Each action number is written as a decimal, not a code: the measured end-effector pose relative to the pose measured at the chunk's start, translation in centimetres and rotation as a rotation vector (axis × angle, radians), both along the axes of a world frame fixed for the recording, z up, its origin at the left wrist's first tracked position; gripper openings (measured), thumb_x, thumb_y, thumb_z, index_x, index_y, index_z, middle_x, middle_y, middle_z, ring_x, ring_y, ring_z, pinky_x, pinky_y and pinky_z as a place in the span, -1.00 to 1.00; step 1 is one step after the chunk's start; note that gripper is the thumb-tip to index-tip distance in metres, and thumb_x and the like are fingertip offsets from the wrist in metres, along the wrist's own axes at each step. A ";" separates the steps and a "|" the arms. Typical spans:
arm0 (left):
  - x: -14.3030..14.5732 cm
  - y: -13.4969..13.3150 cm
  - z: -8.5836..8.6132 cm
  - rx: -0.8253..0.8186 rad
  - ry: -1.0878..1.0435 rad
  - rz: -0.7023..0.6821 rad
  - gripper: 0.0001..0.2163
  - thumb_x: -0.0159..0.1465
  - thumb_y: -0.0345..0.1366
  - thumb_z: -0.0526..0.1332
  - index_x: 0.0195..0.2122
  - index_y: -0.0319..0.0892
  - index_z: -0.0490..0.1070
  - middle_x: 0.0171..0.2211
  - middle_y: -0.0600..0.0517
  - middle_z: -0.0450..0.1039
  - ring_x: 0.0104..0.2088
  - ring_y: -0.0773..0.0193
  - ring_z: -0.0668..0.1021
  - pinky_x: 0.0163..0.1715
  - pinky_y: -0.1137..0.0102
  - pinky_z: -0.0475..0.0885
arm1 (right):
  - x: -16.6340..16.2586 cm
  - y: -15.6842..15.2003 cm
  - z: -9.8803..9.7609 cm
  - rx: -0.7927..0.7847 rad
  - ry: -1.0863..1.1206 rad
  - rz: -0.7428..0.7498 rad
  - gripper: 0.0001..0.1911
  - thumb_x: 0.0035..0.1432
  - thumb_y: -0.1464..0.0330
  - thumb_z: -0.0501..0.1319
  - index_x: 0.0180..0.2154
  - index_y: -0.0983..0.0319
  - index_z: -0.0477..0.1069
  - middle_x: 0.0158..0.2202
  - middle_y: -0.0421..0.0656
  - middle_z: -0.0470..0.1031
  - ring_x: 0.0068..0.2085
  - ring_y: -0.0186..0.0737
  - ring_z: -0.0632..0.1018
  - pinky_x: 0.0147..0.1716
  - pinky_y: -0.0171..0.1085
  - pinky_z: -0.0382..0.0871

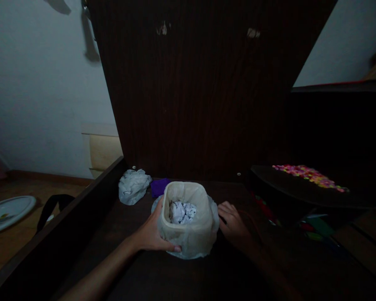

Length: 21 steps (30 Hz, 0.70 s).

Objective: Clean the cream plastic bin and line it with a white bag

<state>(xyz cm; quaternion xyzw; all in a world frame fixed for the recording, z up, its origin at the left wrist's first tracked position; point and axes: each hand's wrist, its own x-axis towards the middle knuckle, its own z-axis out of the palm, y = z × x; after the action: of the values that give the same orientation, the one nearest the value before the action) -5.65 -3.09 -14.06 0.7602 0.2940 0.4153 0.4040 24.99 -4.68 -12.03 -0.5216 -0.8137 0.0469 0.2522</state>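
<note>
A small beige bin (188,236) lined with a thin white bag stands on a dark wooden surface (138,271). Crumpled white paper (182,212) lies inside it. My left hand (153,234) wraps round the bin's left side, thumb across its front. My right hand (233,223) rests against the bin's right side, fingers curled toward the bag's edge; whether it grips the bag is too dark to tell.
A crumpled white bag (134,185) and a purple cloth (159,187) lie behind the bin. A tall dark wooden panel (200,96) rises at the back. A dark tray with colourful beads (310,174) sits at right. A white plate (8,212) lies on the floor at left.
</note>
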 end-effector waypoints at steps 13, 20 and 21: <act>-0.4 -0.1 0.0 0.048 0.012 0.065 0.43 -0.29 0.00 0.62 0.45 -0.16 -0.35 0.40 -0.41 -0.04 0.38 -0.39 0.17 0.36 -0.23 0.01 | -1.5 -1.8 -1.2 -0.215 0.440 -0.012 -0.18 0.25 0.26 0.11 0.46 0.07 -0.14 0.44 -0.04 0.08 0.38 0.02 0.26 0.34 0.13 0.11; -0.5 -0.4 1.1 0.065 -0.021 0.070 0.43 -0.29 0.09 0.59 0.46 -0.08 -0.35 0.43 -0.29 -0.08 0.39 -0.45 0.11 0.38 -0.20 0.03 | -1.1 -2.0 -1.2 -0.304 0.508 -0.048 0.14 0.14 0.18 0.29 0.47 0.12 -0.45 0.42 0.05 0.12 0.41 0.05 0.17 0.33 0.15 0.14; -0.5 -0.5 1.3 0.069 -0.027 0.069 0.42 -0.27 0.11 0.58 0.46 -0.09 -0.35 0.43 -0.30 -0.08 0.40 -0.44 0.10 0.38 -0.21 0.02 | -1.1 -2.1 -1.2 -0.308 0.502 -0.054 0.20 0.10 0.15 0.33 0.47 0.13 -0.47 0.42 0.07 0.10 0.41 0.07 0.17 0.33 0.15 0.15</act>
<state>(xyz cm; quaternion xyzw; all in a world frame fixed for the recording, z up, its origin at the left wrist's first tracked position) -6.17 -3.61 -12.77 0.7574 0.3000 0.4489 0.3672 23.87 -6.80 -13.24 -0.5473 -0.6951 0.2908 0.3645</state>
